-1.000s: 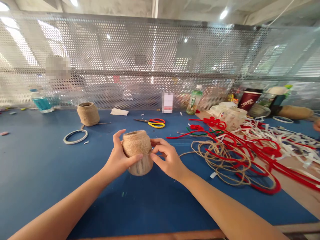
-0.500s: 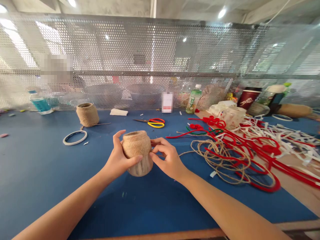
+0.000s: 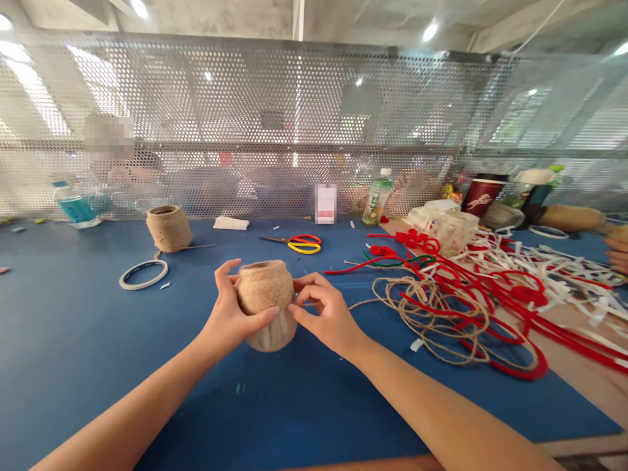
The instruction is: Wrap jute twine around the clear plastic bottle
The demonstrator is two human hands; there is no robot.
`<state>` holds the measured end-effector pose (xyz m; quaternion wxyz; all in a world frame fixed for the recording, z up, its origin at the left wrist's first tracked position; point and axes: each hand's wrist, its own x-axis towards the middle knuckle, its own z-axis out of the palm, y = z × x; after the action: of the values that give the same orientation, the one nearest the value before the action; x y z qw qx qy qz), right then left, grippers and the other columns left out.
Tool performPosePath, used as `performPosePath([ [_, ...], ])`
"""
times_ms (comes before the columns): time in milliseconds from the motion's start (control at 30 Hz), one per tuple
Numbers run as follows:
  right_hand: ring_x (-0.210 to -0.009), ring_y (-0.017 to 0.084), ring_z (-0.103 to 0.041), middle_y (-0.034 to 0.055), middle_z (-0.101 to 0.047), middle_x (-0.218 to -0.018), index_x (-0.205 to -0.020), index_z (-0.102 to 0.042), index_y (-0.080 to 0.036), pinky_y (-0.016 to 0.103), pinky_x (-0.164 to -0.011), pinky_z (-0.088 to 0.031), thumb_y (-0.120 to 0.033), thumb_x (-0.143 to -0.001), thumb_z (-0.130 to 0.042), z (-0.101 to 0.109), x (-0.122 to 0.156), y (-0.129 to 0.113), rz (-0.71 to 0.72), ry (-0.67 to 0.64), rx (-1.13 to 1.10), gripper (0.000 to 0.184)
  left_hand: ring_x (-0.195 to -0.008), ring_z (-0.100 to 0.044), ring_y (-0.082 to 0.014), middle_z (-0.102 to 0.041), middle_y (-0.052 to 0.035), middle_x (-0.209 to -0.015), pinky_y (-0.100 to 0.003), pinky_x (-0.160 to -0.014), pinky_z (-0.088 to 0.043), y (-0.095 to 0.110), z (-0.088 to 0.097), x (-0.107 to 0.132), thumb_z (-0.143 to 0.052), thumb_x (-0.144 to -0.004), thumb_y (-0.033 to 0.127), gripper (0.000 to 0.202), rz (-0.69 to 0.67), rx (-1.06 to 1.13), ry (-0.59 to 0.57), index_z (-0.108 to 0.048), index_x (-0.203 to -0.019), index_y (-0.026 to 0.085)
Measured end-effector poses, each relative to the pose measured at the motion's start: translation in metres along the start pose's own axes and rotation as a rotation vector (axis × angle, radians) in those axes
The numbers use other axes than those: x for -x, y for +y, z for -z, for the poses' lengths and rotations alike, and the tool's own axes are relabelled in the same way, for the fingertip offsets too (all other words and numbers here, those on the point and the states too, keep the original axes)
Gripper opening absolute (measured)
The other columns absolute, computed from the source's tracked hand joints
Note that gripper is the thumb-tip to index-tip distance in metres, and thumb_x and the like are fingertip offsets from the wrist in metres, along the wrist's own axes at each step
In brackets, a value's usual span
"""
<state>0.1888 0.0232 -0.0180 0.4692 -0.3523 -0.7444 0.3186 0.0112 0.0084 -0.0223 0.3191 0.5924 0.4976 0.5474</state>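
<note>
A jar (image 3: 269,330) is wound with jute twine around its upper part, while its lower part shows pale, bare sides. My left hand (image 3: 230,307) grips it from the left, thumb across the front and fingers behind. On the jar's right side, my right hand (image 3: 326,311) pinches the twine against the wall; its fingertips partly cover the strand. From behind that hand the twine runs to a loose tangle of jute twine (image 3: 392,294) on the right. Beyond the jar lie scissors (image 3: 304,244) with red and yellow handles.
Back left are a twine-wrapped jar (image 3: 169,230), a tape roll (image 3: 143,275) and a blue-liquid bottle (image 3: 76,206). A green-labelled bottle (image 3: 377,199) stands by the perforated screen (image 3: 275,85). Red pipe cleaners (image 3: 527,294) and white strips spread rightward. Another person's hand (image 3: 617,248) shows at the right edge.
The view has shifted slightly. Both hands keep their hold on the jar and twine, nearly unmoved. Another person's hand has come into view at the right edge.
</note>
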Motion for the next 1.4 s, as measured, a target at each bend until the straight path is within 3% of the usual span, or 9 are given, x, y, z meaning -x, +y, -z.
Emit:
performPosePath([
  [200, -0.089, 0.017, -0.056, 0.0057, -0.050, -0.089, -0.059, -0.054, -0.016, 0.030, -0.073, -0.049, -0.024, -0.070, -0.064, -0.0018, 0.0016, -0.0017, 0.018, 0.028, 0.053, 0.017, -0.098, -0.051, -0.0242, -0.045, -0.0035, -0.097, -0.049, -0.090, -0.038, -0.0022, 0.0003, 0.0004, -0.073, -0.053, 0.037, 0.092, -0.028, -0.030, -0.008, -0.016, -0.124, 0.024],
  [633, -0.088, 0.016, -0.058, 0.0059, -0.056, -0.090, -0.065, -0.058, -0.017, 0.033, -0.081, -0.048, -0.014, -0.073, -0.056, -0.0018, 0.0027, -0.0011, 0.121, 0.052, 0.103, 0.008, -0.091, -0.053, -0.0221, -0.048, -0.0037, -0.097, -0.044, -0.086, -0.040, 0.0008, 0.0012, -0.0001, -0.073, -0.053, 0.038, 0.090, 0.007, -0.030, -0.001, -0.019, -0.123, 0.023],
  [1400, -0.082, 0.014, -0.056, 0.0050, -0.054, -0.084, -0.056, -0.055, -0.016, 0.030, -0.077, -0.045, -0.012, -0.066, -0.057, -0.0037, 0.0021, -0.0061, 0.121, 0.084, 0.244, 0.011, -0.091, -0.051, -0.0206, -0.045, -0.0039, -0.098, -0.043, -0.087, -0.040, -0.0013, 0.0041, -0.0028, -0.071, -0.053, 0.036, 0.084, -0.046, -0.046, -0.045, -0.023, -0.120, 0.022],
])
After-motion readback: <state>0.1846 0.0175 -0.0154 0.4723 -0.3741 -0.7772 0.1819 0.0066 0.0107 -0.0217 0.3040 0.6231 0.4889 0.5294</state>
